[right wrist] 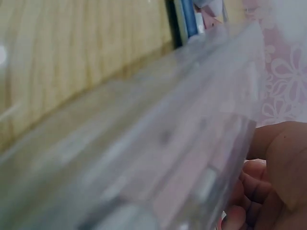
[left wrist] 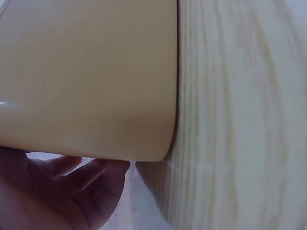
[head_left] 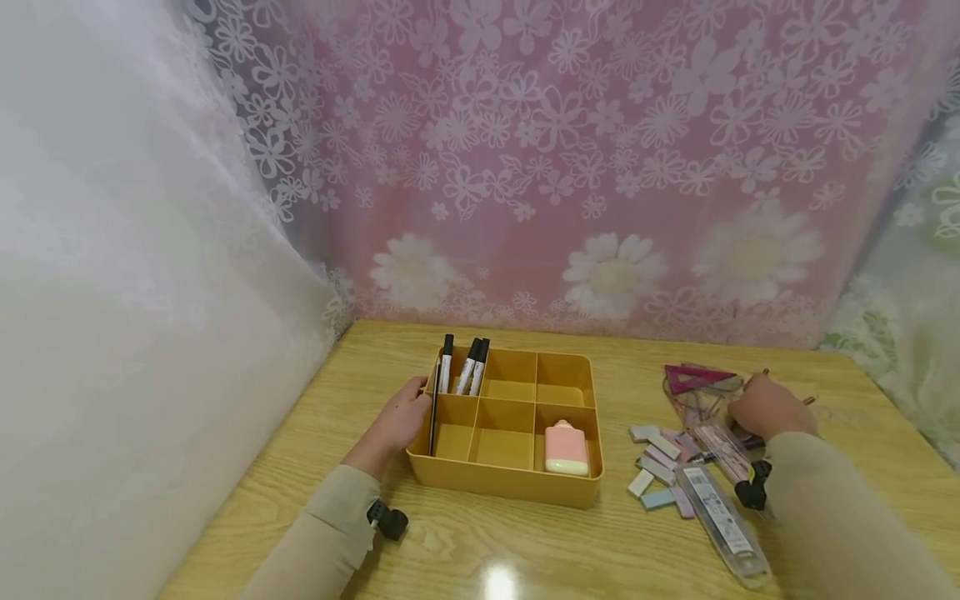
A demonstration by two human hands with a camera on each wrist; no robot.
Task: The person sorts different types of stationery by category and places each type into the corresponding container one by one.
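Note:
My left hand [head_left: 405, 414] rests against the left side of a yellow six-compartment organizer box [head_left: 506, 483]; in the left wrist view, its fingers [left wrist: 103, 184] lie along the box wall. Black-capped markers [head_left: 468, 367] stand in the back left compartment. A dark pencil [head_left: 432, 408] leans in the front left one, and a pink-and-cream bottle [head_left: 566, 450] occupies the front right one. My right hand [head_left: 772, 408] reaches into the stationery at right, fingers curled, pencil ends [head_left: 808, 400] showing beside it. I cannot tell what it holds. A clear plastic case [right wrist: 158, 139] blocks much of the right wrist view.
Pastel eraser blocks [head_left: 656, 467] lie heaped between box and right arm. A long clear case [head_left: 723, 521] lies in front, and another case [head_left: 723, 450] sits by the right wrist. Set squares [head_left: 697, 379] lie behind. A flowered curtain [head_left: 570, 167] hangs at the table's back edge.

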